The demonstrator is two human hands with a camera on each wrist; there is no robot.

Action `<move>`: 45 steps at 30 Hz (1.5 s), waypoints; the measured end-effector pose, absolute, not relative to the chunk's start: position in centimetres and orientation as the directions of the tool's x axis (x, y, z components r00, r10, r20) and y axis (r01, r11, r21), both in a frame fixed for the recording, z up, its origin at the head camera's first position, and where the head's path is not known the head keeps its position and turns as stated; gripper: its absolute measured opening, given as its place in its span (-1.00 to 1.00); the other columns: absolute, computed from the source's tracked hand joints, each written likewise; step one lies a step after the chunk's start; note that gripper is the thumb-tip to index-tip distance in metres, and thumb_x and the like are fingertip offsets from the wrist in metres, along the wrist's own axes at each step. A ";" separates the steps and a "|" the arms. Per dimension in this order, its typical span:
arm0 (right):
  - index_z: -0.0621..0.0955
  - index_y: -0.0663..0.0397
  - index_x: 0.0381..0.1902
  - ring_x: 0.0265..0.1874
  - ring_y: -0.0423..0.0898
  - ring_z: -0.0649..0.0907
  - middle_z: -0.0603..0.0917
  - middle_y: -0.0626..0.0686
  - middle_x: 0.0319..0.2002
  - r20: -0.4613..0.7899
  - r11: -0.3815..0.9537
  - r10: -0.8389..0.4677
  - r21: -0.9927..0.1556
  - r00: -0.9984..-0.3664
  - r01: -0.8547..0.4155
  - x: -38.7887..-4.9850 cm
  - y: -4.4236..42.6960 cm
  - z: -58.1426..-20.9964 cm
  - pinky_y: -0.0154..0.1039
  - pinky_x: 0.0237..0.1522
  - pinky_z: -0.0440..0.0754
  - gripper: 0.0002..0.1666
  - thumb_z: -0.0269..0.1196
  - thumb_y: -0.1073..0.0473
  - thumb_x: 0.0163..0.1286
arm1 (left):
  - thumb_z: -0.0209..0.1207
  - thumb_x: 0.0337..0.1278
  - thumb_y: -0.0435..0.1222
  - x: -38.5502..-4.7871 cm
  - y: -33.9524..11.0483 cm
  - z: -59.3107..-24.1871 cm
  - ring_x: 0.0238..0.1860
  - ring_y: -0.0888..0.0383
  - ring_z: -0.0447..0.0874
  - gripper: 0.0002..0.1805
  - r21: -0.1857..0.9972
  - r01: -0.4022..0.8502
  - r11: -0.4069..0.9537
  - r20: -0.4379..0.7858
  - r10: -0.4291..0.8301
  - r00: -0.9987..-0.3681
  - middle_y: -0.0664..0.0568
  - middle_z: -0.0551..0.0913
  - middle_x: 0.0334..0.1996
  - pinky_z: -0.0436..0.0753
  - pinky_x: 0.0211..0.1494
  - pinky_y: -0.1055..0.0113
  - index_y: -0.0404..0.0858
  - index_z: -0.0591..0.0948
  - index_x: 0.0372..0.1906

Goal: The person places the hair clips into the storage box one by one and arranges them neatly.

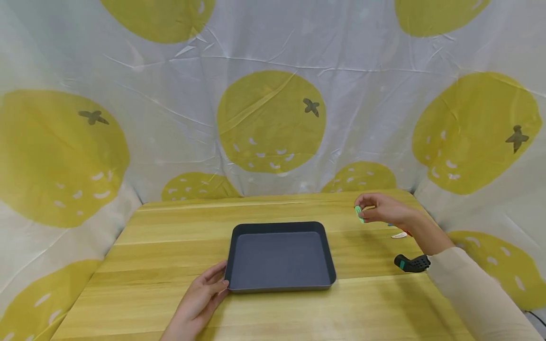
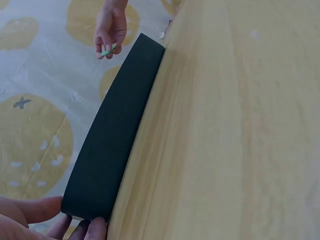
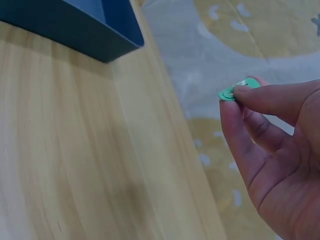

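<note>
A dark grey rectangular baking tray lies on the wooden table. My left hand grips its near left corner, with the thumb and fingers on either side of the edge in the left wrist view. Raised above the table to the right of the tray, my right hand pinches a small green hair clip between thumb and fingertips. Below that hand lie a white clip-like piece and bits of red and blue, partly covered by the hand and wrist.
The wooden table meets a white curtain with yellow fruit prints at the back and sides. Close to the right cuff is a black perforated object with a teal band; I cannot tell whether it is attached to the wrist.
</note>
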State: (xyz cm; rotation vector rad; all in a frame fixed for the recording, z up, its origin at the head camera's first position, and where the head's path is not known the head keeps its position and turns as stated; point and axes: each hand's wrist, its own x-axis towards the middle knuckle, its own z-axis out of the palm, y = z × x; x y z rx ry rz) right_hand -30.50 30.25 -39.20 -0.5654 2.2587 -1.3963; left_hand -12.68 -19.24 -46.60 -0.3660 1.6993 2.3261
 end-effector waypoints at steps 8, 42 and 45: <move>0.43 0.46 0.08 -0.14 0.15 0.59 0.47 0.24 -0.12 -0.117 0.361 -0.595 -0.923 -0.795 -0.135 -31.0 27.6 -39.2 0.20 0.19 0.58 -0.68 0.22 0.32 0.54 | 0.05 0.39 -0.62 -12.4 -19.0 -46.7 0.46 -0.24 0.27 -0.33 0.911 -0.304 -0.278 -0.313 0.011 -0.950 -0.44 0.13 0.54 0.28 0.48 -0.14 -0.46 0.21 0.55; 0.62 0.34 0.01 -0.23 0.06 0.71 0.59 0.20 -0.18 -0.071 0.296 -0.704 -0.934 -0.706 -0.201 -31.7 12.5 -40.3 0.12 0.01 0.71 -0.82 0.21 0.40 0.51 | 0.03 0.38 -0.62 -12.2 -18.2 -46.4 0.45 -0.26 0.28 -0.35 0.950 -0.259 -0.175 -0.274 -0.063 -0.960 -0.49 0.17 0.50 0.33 0.44 -0.16 -0.52 0.20 0.53; 0.59 0.41 0.02 -0.21 0.07 0.72 0.59 0.20 -0.18 -0.071 0.297 -0.702 -0.933 -0.709 -0.201 -31.8 11.3 -40.7 0.03 -0.01 0.73 -0.80 0.22 0.40 0.51 | 0.05 0.38 -0.62 -12.3 -18.3 -46.3 0.44 -0.25 0.30 -0.34 0.949 -0.265 -0.171 -0.279 -0.061 -0.958 -0.49 0.17 0.50 0.33 0.44 -0.15 -0.51 0.21 0.54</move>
